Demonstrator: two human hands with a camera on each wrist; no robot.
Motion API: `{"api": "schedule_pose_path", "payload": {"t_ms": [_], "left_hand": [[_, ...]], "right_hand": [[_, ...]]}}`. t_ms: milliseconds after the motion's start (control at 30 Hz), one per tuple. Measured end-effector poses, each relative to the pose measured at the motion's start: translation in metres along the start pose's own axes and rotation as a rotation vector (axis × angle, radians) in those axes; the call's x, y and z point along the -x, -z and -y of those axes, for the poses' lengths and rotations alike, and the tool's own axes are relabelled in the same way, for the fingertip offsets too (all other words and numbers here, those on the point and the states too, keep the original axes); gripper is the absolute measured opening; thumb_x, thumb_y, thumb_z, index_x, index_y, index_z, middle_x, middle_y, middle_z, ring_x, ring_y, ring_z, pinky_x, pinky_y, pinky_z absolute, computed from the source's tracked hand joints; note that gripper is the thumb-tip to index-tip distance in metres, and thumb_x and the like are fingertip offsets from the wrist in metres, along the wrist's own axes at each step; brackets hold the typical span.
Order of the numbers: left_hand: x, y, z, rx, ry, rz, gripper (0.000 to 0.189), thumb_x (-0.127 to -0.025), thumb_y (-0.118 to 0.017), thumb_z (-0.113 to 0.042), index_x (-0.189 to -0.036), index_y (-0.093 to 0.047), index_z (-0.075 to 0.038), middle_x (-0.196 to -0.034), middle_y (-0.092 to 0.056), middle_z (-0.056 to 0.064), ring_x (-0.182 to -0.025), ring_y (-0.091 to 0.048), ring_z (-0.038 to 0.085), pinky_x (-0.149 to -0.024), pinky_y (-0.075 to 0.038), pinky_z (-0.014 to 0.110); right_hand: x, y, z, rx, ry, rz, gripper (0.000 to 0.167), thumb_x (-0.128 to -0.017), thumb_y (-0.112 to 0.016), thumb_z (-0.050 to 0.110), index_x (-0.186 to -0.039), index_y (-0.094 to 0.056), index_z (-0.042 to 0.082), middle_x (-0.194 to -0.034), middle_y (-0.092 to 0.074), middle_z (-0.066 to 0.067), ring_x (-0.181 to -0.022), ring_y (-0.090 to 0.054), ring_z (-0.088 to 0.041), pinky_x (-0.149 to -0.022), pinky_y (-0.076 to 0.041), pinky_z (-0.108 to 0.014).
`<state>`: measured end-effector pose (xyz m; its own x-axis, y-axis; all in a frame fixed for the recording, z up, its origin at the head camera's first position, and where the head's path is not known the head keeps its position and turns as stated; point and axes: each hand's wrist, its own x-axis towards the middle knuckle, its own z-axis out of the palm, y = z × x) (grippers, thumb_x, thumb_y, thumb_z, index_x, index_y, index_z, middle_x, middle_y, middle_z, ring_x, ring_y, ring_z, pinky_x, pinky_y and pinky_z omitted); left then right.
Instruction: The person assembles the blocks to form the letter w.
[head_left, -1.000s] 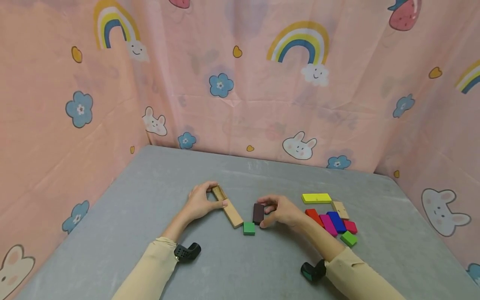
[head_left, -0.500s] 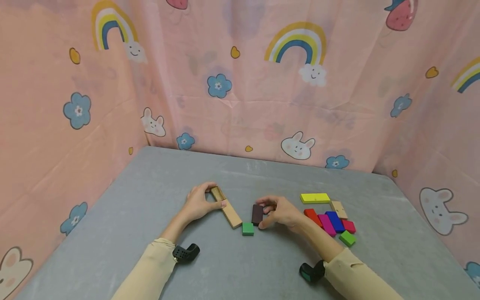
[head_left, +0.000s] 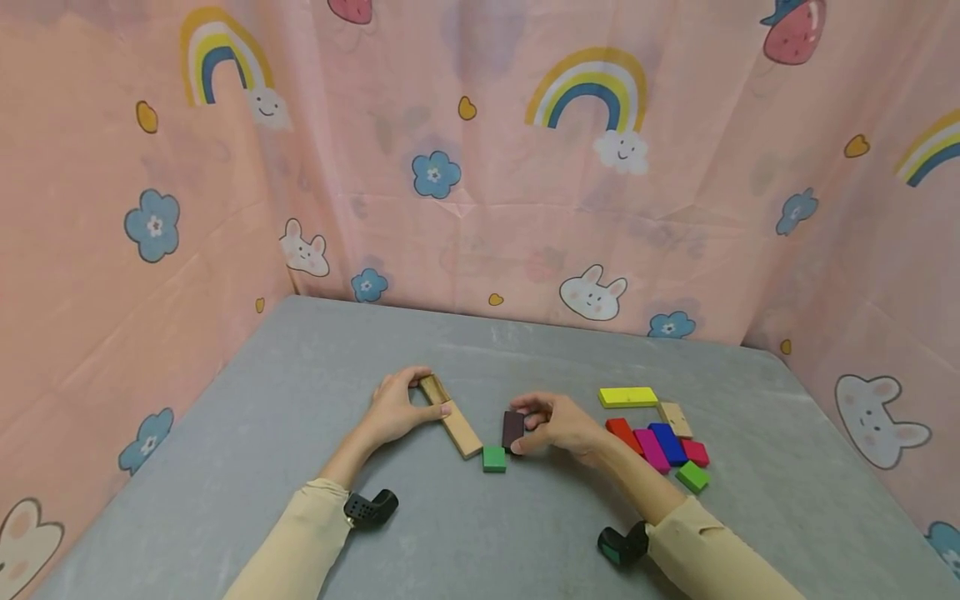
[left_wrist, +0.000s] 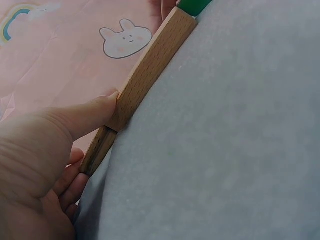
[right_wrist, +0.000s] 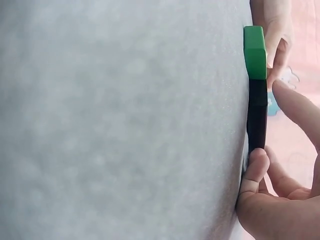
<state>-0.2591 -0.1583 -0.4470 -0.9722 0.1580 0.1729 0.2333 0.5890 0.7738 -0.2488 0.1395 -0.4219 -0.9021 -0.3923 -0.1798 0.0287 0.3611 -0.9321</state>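
Note:
In the head view my left hand (head_left: 396,410) holds a row of two light-wood blocks, a longer smooth block (head_left: 462,430) and a darker grained block (head_left: 434,387) at its far end. The thumb presses on the row's side near the joint, and the fingers curl round the far end. A small green block (head_left: 493,459) lies at the near end of this row. Right of it stands a dark brown block (head_left: 513,430); my right hand (head_left: 564,427) grips it, thumb at its near right corner, fingers at its far right side. In the right wrist view the green block (right_wrist: 255,52) adjoins the dark block (right_wrist: 258,115).
On the right lie several loose blocks: a long yellow one (head_left: 627,397), a wooden one (head_left: 676,419), red (head_left: 625,435), magenta (head_left: 652,451), blue (head_left: 667,443), a small pinkish-red one (head_left: 695,452) and a light green one (head_left: 692,477). A pink patterned curtain (head_left: 465,208) borders the grey table (head_left: 420,533).
The head view has shifted slightly. My right thumb has crept a little leftward onto the dark block's near corner. The left hand and the wooden blocks stay as they were.

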Motion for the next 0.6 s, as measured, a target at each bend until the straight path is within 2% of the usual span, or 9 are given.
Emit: {"api": "schedule_pose_path", "payload": {"t_ms": [600], "left_hand": [[0.0005,-0.0004,-0.0011,0.014,-0.001,-0.001,0.075,-0.078,-0.085,-0.038,-0.138,-0.055,-0.006,-0.127,-0.057,0.011,-0.118,-0.045,0.03,-0.103,-0.023,0.053]], "right_hand": [[0.0012,-0.0004,-0.0005,-0.051,-0.014,-0.01,0.062,-0.066,-0.088,-0.005,-0.123,-0.064,-0.001,-0.107,-0.057,-0.013,-0.091,-0.047,-0.025,-0.075,-0.039,-0.033]]}}
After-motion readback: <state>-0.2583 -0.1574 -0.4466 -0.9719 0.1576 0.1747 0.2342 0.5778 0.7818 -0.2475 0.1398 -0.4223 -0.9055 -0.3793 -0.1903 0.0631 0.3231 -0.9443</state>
